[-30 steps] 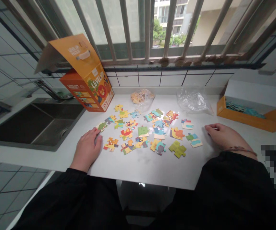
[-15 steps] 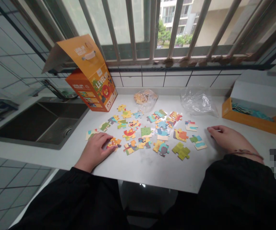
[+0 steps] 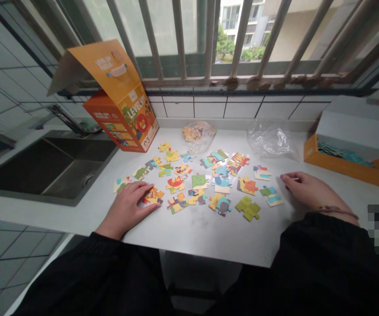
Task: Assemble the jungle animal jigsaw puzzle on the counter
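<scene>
Cardboard jigsaw pieces (image 3: 198, 181), brightly printed, lie scattered loose on the white surface (image 3: 202, 228), with few if any joined; left hand (image 3: 128, 206) flat, fingertips on an orange piece (image 3: 153, 195); right hand (image 3: 308, 191) palm-down beside them, gripping nothing; orange box (image 3: 123, 118) open behind.

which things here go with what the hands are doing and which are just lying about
In use: left hand, touching an orange puzzle piece; right hand, flat beside the scattered puzzle pieces.
Lying about: orange puzzle box, flap open; bag of pieces; clear plastic bag; open tray box; sink.
</scene>
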